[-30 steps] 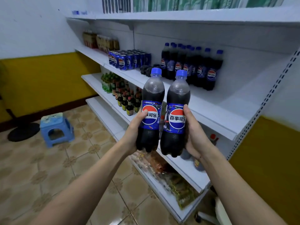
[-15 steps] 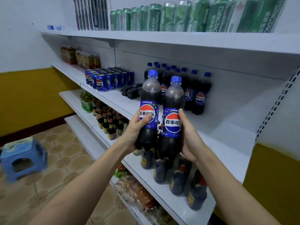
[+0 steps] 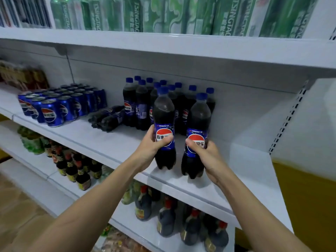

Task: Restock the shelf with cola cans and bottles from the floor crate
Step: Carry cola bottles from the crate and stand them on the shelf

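Observation:
My left hand (image 3: 152, 144) grips one cola bottle (image 3: 164, 113) round its blue label. My right hand (image 3: 207, 153) grips a second cola bottle (image 3: 199, 115) the same way. Both bottles are upright over the front part of the white shelf (image 3: 101, 140), a hand's width apart; whether their bases touch the board I cannot tell. Behind them stands a group of several cola bottles (image 3: 138, 104) against the back wall. Several blue cola cans (image 3: 60, 104) stand in rows at the left. Two dark bottles (image 3: 106, 118) lie on their sides between cans and upright bottles.
The shelf above (image 3: 163, 46) carries green cans. The lower shelf (image 3: 160, 239) holds dark sauce bottles and green bottles. Bare board lies to the right of the held bottles up to the shelf's end panel (image 3: 298, 113). Tiled floor shows at bottom left.
Both hands have carried the bottles forward and up to the cola shelf and moved them apart. The view has come much closer to the shelf.

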`<state>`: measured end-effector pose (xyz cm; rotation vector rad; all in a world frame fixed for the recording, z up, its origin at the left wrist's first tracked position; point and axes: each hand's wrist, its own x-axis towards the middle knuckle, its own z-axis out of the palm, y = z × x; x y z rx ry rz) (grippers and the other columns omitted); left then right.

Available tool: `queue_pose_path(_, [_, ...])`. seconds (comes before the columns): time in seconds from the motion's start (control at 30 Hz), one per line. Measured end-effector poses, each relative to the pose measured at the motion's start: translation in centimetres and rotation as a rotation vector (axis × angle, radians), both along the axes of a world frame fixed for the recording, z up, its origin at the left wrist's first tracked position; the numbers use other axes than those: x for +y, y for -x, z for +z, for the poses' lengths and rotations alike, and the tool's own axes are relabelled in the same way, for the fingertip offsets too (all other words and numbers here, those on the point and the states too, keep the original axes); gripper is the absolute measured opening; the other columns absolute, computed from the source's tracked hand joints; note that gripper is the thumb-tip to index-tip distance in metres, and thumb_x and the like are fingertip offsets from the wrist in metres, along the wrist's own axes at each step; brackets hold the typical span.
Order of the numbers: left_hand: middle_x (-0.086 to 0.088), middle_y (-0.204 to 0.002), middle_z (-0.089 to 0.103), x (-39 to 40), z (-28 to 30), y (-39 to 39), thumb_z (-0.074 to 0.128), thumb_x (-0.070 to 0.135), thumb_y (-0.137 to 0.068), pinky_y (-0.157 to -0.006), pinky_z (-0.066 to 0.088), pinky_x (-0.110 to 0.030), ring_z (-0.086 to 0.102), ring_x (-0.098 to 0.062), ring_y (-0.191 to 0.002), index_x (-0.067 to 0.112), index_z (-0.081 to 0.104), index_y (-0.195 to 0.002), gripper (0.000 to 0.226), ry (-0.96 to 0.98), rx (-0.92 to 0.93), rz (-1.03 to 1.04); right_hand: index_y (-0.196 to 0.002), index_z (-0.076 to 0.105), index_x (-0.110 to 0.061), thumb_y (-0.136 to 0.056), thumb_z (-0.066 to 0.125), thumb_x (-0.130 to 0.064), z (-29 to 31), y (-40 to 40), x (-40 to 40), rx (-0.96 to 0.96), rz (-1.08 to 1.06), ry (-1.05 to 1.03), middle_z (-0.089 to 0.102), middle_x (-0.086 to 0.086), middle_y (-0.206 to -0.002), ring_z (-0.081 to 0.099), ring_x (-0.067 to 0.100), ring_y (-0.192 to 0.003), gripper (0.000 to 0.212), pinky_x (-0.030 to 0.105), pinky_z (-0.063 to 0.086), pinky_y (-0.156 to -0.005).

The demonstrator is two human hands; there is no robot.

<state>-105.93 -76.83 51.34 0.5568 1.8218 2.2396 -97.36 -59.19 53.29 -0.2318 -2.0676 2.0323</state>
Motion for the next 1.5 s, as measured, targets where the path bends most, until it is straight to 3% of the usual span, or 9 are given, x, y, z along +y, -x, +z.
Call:
queue_pose_path(0.1, [0.000,-0.121,0.070,0.3,-0.5,2.5,0.086,0.023,-0.068,-0.096,0.051,-0.031,0.066,-0.017,-0.114,0.025,0.053,-0.130,0.070,0.088,0.048,-0.052,-0.124,0.054,-0.033,-0.080,0.081,-0.029,-1.1,1.6,0.5,0.066,-0.100,-0.065,0.069,-0.008,-0.113,0.067,0.008,-0.102,0.051,0.028,0.053,-0.089])
queue_pose_path(0.4, [0.002,-0.123,0.069,1.5,-2.4,5.8,0.082,0.017,-0.079,-0.101,0.051,-0.032,0.066,-0.013,-0.114,0.022,0.049,-0.138,0.067,0.200,0.100,-0.143,-0.129,0.052,-0.037,-0.079,0.083,-0.028,-3.5,4.4,0.9,0.041,-0.196,-0.083,0.069,-0.010,-0.118,0.067,0.009,-0.106,0.059,0.038,0.055,-0.094])
queue_pose_path(0.5, [0.006,-0.128,0.064,1.0,-3.3,6.5,0.084,0.011,-0.077,-0.099,0.052,-0.027,0.063,-0.009,-0.115,0.028,0.047,-0.137,0.073,0.270,0.139,-0.173,-0.123,0.054,-0.039,-0.080,0.082,-0.027,-3.7,4.6,1.4,0.009,-0.152,-0.128,0.072,-0.008,-0.113,0.069,0.012,-0.102,0.052,0.044,0.058,-0.087])
queue_pose_path(0.7, [0.006,-0.128,0.056,0.3,-4.9,7.1,0.091,0.032,-0.065,-0.093,0.056,-0.034,0.059,-0.010,-0.113,0.035,0.045,-0.140,0.088,0.440,0.212,-0.110,-0.120,0.047,-0.021,-0.070,0.087,-0.002,-5.3,4.2,1.4,-0.041,-0.188,-0.113,0.068,0.011,-0.104,0.074,0.027,-0.079,0.067,0.055,0.061,-0.066])
queue_pose_path(0.8, [0.010,-0.117,0.062,1.3,-4.5,7.6,0.091,0.019,-0.069,-0.084,0.053,-0.019,0.061,-0.007,-0.108,0.024,0.045,-0.132,0.078,0.434,0.213,-0.031,-0.118,0.045,-0.017,-0.068,0.090,-0.008,-5.9,5.2,1.2,-0.036,-0.288,-0.146,0.065,0.005,-0.105,0.073,0.027,-0.081,0.068,0.049,0.062,-0.065])
queue_pose_path(1.0, [-0.005,-0.117,0.055,4.6,-4.7,9.4,0.090,0.017,-0.069,-0.079,0.050,-0.020,0.062,-0.017,-0.096,0.009,0.057,-0.118,0.060,0.489,0.258,0.123,-0.123,0.052,-0.025,-0.059,0.092,-0.038,-6.6,8.6,3.1,-0.059,-0.379,-0.257,0.059,0.003,-0.121,0.064,0.022,-0.102,0.077,0.045,0.061,-0.081])
queue_pose_path(1.13, [0.000,-0.115,0.057,6.8,-4.9,10.5,0.089,0.019,-0.071,-0.083,0.049,-0.025,0.060,-0.017,-0.099,0.011,0.062,-0.120,0.057,0.480,0.284,0.224,-0.132,0.049,-0.021,-0.072,0.087,-0.035,-6.9,10.8,4.0,-0.081,-0.424,-0.332,0.057,0.004,-0.127,0.062,0.024,-0.108,0.073,0.045,0.056,-0.092])
queue_pose_path(1.27, [0.006,-0.105,0.060,8.4,-5.0,10.6,0.084,0.020,-0.079,-0.080,0.042,-0.022,0.055,-0.010,-0.095,0.010,0.058,-0.117,0.047,0.465,0.228,0.324,-0.116,0.044,-0.025,-0.075,0.085,-0.036,-7.4,12.3,4.1,-0.058,-0.522,-0.341,0.061,0.000,-0.120,0.063,0.024,-0.106,0.059,0.047,0.055,-0.090])
queue_pose_path(1.5, [-0.006,-0.130,0.054,10.4,-6.3,11.2,0.076,0.029,-0.087,-0.085,0.043,-0.025,0.059,-0.024,-0.110,0.008,0.061,-0.128,0.048,0.528,0.321,0.450,-0.115,0.046,-0.028,-0.078,0.083,-0.037,-8.8,13.6,4.1,0.010,-0.605,-0.307,0.060,-0.008,-0.114,0.060,0.017,-0.105,0.053,0.044,0.054,-0.091])
